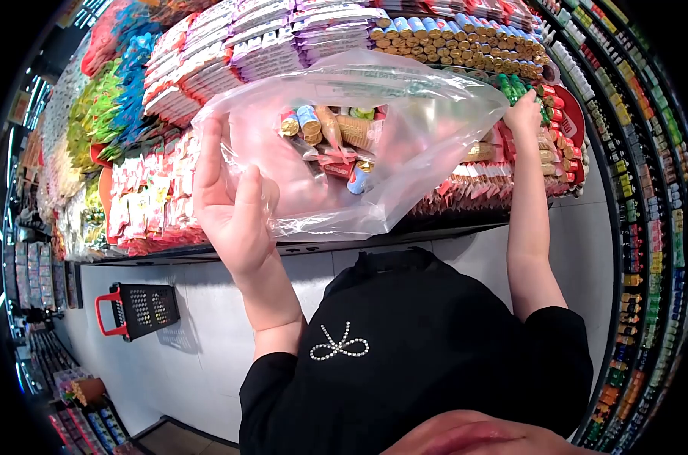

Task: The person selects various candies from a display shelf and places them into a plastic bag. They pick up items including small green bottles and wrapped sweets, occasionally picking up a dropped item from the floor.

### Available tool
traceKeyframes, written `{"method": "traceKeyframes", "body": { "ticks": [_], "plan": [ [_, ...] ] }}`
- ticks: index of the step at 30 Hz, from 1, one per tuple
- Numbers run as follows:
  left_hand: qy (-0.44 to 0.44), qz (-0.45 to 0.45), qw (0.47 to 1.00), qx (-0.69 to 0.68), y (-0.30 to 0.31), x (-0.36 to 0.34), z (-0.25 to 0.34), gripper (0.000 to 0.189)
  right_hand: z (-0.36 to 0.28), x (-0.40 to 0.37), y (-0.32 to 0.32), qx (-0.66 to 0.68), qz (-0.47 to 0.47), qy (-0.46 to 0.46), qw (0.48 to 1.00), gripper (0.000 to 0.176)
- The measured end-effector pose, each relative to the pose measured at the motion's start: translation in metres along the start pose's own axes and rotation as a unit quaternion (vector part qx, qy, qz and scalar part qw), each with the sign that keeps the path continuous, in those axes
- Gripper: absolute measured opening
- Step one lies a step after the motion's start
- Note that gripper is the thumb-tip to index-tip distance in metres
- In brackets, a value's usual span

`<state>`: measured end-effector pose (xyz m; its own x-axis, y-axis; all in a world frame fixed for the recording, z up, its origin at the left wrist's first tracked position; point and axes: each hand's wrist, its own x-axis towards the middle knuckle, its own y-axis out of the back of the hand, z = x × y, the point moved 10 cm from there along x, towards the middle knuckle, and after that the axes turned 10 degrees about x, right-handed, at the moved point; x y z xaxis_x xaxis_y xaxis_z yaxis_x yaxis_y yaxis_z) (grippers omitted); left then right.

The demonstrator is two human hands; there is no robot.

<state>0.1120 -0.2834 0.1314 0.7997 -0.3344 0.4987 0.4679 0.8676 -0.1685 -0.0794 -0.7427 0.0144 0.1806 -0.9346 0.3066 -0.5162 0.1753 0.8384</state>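
A clear plastic bag (412, 152) hangs wide open over the candy display, with several wrapped sweets inside, among them a blue and gold roll (308, 121) and a gold-wrapped piece (354, 131). My left hand (234, 197) is inside the bag's left edge, fingers raised and apart, the film draped over them. At the right, my right hand (523, 115) reaches past the bag's right corner to the green-wrapped sweets (513, 87); its fingers are closed, and what they hold is too small to make out.
Stacks of purple and white packets (268, 38) and rows of blue and gold rolls (450, 38) fill the display's back. A black basket with a red handle (148, 311) stands on the floor at left. Curved shelves (636, 227) line the right.
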Motion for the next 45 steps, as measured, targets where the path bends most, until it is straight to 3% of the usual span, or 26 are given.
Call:
{"method": "traceKeyframes", "body": {
  "ticks": [2,4,6,8,10,12,14,16,18,21,25,27,28,30,31,36,38,39,42,45],
  "plan": [
    [0.006,-0.030,0.999,-0.041,-0.008,0.003,0.001,0.053,-0.009,0.000,0.021,0.022,0.028,0.030,0.999,0.064],
    [-0.003,-0.036,0.999,-0.039,-0.014,0.009,0.007,0.053,-0.019,0.007,0.043,0.087,0.066,0.135,0.985,0.065],
    [-0.005,-0.044,0.998,-0.035,-0.022,0.011,0.010,0.054,-0.057,-0.025,0.105,0.180,0.077,0.185,0.963,0.063],
    [-0.018,-0.043,0.998,-0.045,-0.029,0.015,0.013,0.052,-0.089,-0.062,0.151,0.389,-0.001,0.214,0.896,0.061],
    [-0.019,-0.052,0.998,-0.037,-0.036,0.018,0.016,0.052,-0.119,-0.105,0.194,0.523,-0.036,0.282,0.804,0.060],
    [-0.017,-0.063,0.997,-0.031,-0.040,0.019,0.016,0.052,-0.135,-0.153,0.224,0.598,-0.025,0.293,0.746,0.060],
    [-0.020,-0.068,0.997,-0.040,-0.042,0.019,0.016,0.052,-0.156,-0.182,0.230,0.687,-0.116,0.358,0.622,0.058],
    [0.006,-0.071,0.997,-0.039,-0.043,0.019,0.011,0.052,-0.192,-0.219,0.227,0.434,-0.191,0.499,0.725,0.064],
    [0.032,-0.075,0.996,-0.035,-0.043,0.019,0.005,0.053,-0.220,-0.244,0.204,0.357,-0.249,0.536,0.723,0.068],
    [-0.013,-0.041,0.999,-0.028,-0.037,0.019,0.013,0.053,-0.246,-0.249,0.165,0.295,-0.202,0.563,0.745,0.066],
    [0.002,-0.078,0.996,-0.038,-0.037,0.015,0.016,0.054,-0.271,-0.240,0.112,0.199,-0.184,0.549,0.791,0.057],
    [-0.007,-0.076,0.996,-0.039,-0.037,0.015,0.015,0.053,-0.274,-0.225,0.066,0.106,-0.308,0.445,0.834,0.040],
    [-0.016,-0.076,0.996,-0.040,-0.038,0.015,0.016,0.053,-0.284,-0.223,0.063,0.106,-0.309,0.445,0.834,0.040],
    [-0.016,-0.068,0.997,-0.037,-0.038,0.016,0.017,0.053,-0.279,-0.210,0.039,0.039,-0.378,0.332,0.863,0.030],
    [-0.016,-0.061,0.997,-0.035,-0.037,0.016,0.017,0.053,-0.282,-0.208,0.040,0.018,-0.370,0.329,0.868,0.028],
    [-0.016,-0.074,0.995,-0.066,-0.039,0.018,0.018,0.052,-0.287,-0.193,0.029,-0.040,-0.373,0.315,0.872,0.034],
    [-0.015,-0.067,0.995,-0.071,-0.038,0.019,0.017,0.052,-0.293,-0.184,0.042,0.060,-0.276,0.352,0.892,0.047],
    [-0.017,-0.078,0.994,-0.074,-0.039,0.018,0.017,0.052,-0.294,-0.184,0.036,0.061,-0.296,0.354,0.885,0.052],
    [-0.017,-0.094,0.992,-0.077,-0.041,0.017,0.015,0.052,-0.294,-0.186,0.046,0.066,-0.257,0.388,0.883,0.046],
    [-0.015,-0.085,0.994,-0.067,-0.040,0.018,0.014,0.052,-0.282,-0.186,0.021,0.132,-0.287,0.367,0.875,0.039]
  ]
}}
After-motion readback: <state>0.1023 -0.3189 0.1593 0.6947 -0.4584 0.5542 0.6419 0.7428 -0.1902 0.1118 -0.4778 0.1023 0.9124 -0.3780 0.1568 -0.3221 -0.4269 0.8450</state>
